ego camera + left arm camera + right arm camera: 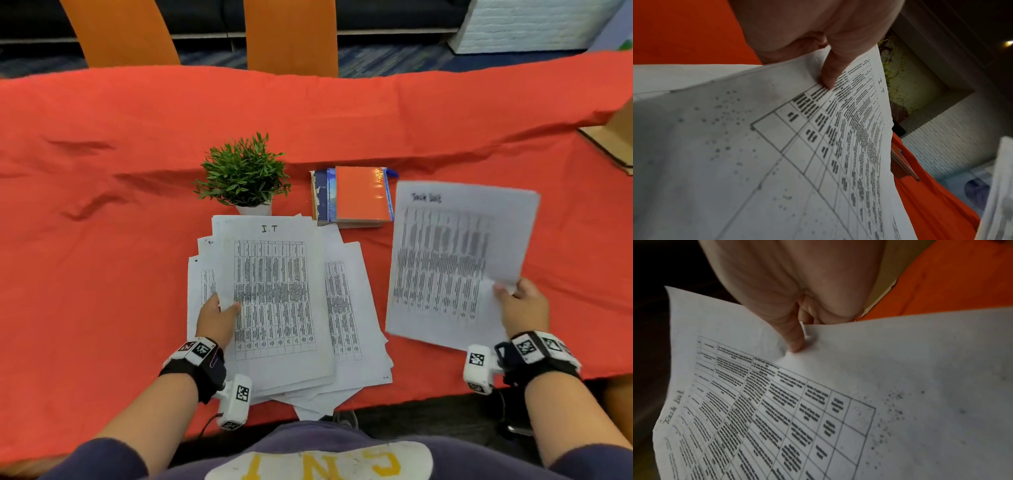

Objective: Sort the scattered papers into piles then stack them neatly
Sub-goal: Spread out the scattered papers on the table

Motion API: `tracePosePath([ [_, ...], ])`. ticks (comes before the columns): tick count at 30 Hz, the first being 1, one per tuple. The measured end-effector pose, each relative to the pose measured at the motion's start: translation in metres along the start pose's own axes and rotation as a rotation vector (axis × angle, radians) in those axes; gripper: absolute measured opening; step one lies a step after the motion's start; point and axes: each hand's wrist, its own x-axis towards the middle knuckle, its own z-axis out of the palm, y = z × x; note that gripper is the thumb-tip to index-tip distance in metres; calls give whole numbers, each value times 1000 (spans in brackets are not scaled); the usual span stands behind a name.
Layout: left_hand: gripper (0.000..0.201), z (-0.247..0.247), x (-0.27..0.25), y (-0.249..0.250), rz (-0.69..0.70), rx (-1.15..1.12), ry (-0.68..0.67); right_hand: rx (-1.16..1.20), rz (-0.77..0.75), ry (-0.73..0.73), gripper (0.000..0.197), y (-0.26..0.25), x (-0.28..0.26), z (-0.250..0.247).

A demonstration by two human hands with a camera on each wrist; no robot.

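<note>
A loose pile of printed papers (346, 318) lies on the red tablecloth (102, 240) near the front edge. My left hand (219, 317) pinches the left edge of the top sheet headed "I.T" (274, 291), thumb on top; the left wrist view shows the "I.T" sheet (777, 162) under my left hand (830, 78). To the right, my right hand (520, 301) holds a sheet headed "Task list" (452, 260) lifted off the cloth by its right edge. In the right wrist view my right hand (795, 344) presses its thumb into the "Task list" sheet (859, 402).
A small potted plant (245, 174) stands just behind the pile. A stack of books with an orange cover (356, 195) and a blue pen lies to its right. A cardboard box (613, 137) sits at the far right. Orange chairs (291, 34) stand beyond the table.
</note>
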Motion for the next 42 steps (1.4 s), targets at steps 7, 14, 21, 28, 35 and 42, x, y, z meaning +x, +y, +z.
tracePosePath([
  [7,28,14,0,22,41,-49,-22,377,64,-268,21,-47,-21,48],
  [14,20,30,-11,46,73,-127,-145,284,154,-572,21,-51,-70,141],
  [21,55,32,-33,61,15,-229,-129,165,119,-652,40,-71,-95,173],
  [28,24,19,-45,74,275,-188,-14,265,-75,-646,40,-110,-116,171],
  [35,34,10,-56,70,327,-318,-24,317,-146,-717,27,-122,-131,153],
  [42,28,14,-61,79,328,-389,23,439,-57,-718,27,-134,-145,157],
])
